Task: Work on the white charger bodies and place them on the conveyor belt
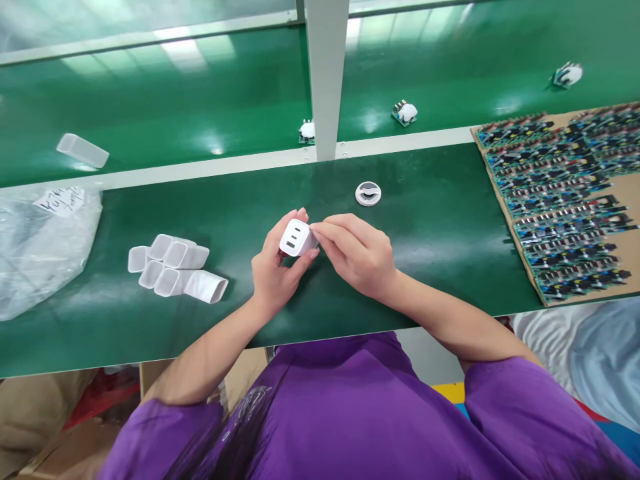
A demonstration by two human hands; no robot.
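A white USB charger (296, 238) with several ports on its end face is held above the green bench, its port face turned up toward me. My left hand (277, 270) wraps round its body from the left, thumb along the near side. The fingertips of my right hand (359, 255) are pinched together against the charger's right edge; whether anything small sits between them is hidden. Left of my hands lies a cluster of white, open-ended charger shells (175, 257). Just beyond my right hand rests a small round white-and-grey disc (369, 193).
A cardboard sheet (620, 250) on the right carries rows of circuit boards (555, 193). A clear plastic bag (45, 260) lies far left. Behind a white post (327, 80), the conveyor belt (240, 113) bears a single shell (83, 150) and loose circuit boards (405, 113).
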